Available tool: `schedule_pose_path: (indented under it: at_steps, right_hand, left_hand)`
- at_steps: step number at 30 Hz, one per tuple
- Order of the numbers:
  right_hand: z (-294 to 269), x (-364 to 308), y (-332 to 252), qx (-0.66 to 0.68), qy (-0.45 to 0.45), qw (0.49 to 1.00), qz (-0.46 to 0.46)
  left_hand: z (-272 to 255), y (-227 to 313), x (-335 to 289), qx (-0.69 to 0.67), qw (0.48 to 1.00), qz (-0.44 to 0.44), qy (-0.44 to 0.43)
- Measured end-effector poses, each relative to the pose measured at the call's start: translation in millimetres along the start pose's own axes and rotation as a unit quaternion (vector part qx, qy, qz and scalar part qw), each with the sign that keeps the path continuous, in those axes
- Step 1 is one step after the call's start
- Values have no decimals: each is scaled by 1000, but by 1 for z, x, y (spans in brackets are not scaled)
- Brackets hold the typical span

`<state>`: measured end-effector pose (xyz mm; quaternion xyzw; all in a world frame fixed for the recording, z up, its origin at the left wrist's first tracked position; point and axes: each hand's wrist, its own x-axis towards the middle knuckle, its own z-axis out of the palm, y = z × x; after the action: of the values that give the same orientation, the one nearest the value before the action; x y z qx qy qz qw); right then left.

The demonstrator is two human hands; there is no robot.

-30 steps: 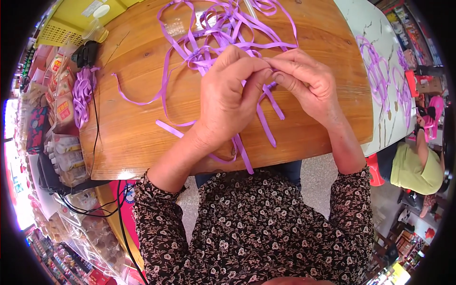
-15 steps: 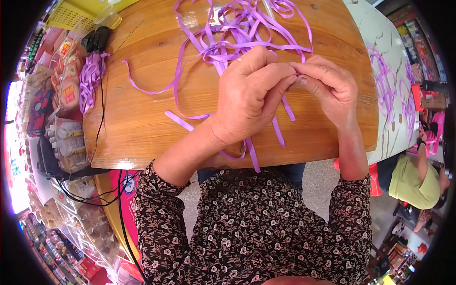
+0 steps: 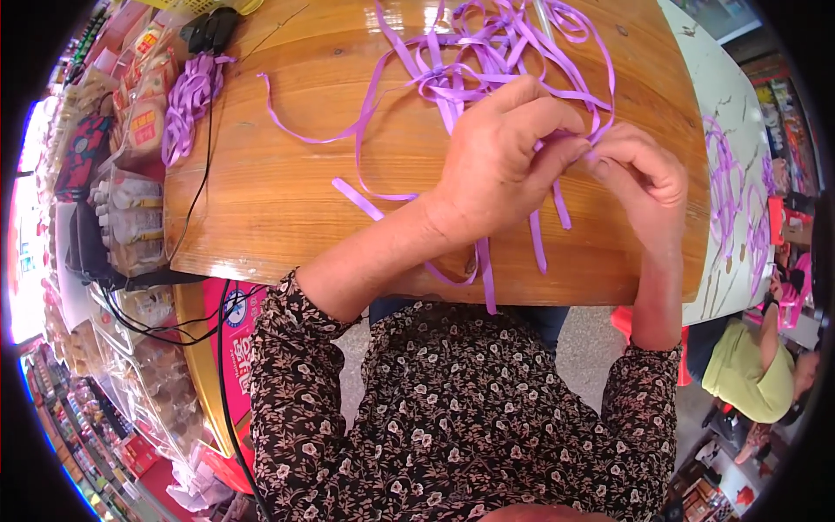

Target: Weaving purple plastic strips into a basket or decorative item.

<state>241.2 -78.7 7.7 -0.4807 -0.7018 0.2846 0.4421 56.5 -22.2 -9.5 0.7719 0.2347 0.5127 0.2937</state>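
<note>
Head view: at the far left, clear-wrapped bottles [image 3: 129, 217] sit just beyond the left edge of the wooden table [image 3: 261, 191], towards its near left corner. Farther up that edge lies a gathered purple bundle [image 3: 191, 104], with a black cable [image 3: 209, 157] running close beside it. Across the table's left half curls a thin purple end [image 3: 317, 137]; nearer the near edge, a flat cut end [image 3: 354, 197] slants towards the left forearm. Towards the far edge, right of the middle, spreads the ribbon tangle [image 3: 497, 59], all loops and crossings. Over the table right of the middle, the left hand [image 3: 513, 157] pinches the held ribbon [image 3: 593, 156] between thumb and forefinger — purple strips hang below it, one reaching the near edge. Almost meeting those fingertips, the right hand [image 3: 644, 178], nearer the right edge, pinches the same ribbon with thumb and forefinger, its other fingers curled. Beyond that edge, a white marbled table [image 3: 738, 91] bears purple loops [image 3: 722, 187] — and past it bends a person in a yellow-green top [image 3: 748, 374].
</note>
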Motion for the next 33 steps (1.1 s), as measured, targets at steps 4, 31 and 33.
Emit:
schedule_pose_path:
  at_steps: [4, 31, 33]
  right_hand:
    - [1, -4, 7, 181, -44, 981, 55]
    - [18, -4, -2, -188, 105, 966, -142]
    - [20, -6, -4, -194, 113, 972, -69]
  left_hand:
    - [7, -1, -6, -186, 974, -132, -4]
    - [24, -2, -15, -286, 922, -260, 28]
    - [22, -2, -15, -216, 954, -208, 23]
